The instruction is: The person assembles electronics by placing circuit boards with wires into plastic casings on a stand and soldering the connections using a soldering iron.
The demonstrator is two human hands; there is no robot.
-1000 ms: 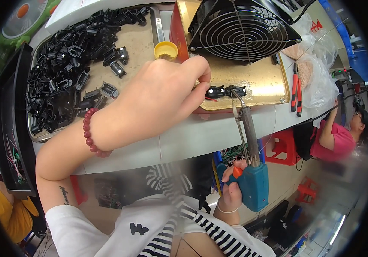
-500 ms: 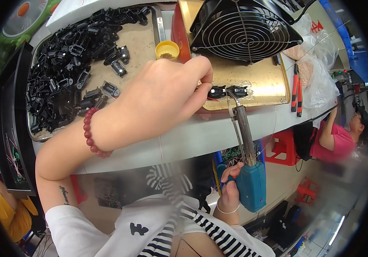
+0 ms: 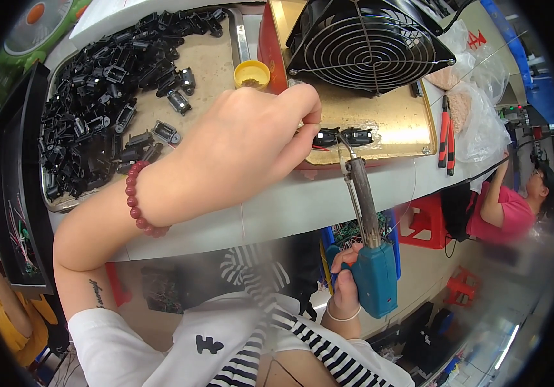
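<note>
My left hand [image 3: 251, 132] is closed in a pinch over the left of two small black plastic parts [image 3: 326, 137] on a gold-coloured metal plate [image 3: 403, 119]. What lies between its fingertips is hidden, though a bit of red wire [image 3: 320, 149] shows beside them. In my right hand [image 3: 345, 290] is a teal soldering gun [image 3: 378, 277], gripped by its handle and pointing up. Its bent tip is at the right end of the left part, and whether it touches cannot be told. The other black part [image 3: 358, 137] sits just to the right.
A metal tray [image 3: 241, 48] heaped with similar black parts stands at the left, a small yellow cup [image 3: 252, 75] at its edge. Behind the plate is a black fan [image 3: 374, 55]. Red-handled pliers [image 3: 446, 135] and plastic bags [image 3: 480, 129] lie right. A person [image 3: 506, 203] sits beyond.
The soldering gun has shifted slightly left, bringing its tip nearer the left black part. My left hand has hardly moved.
</note>
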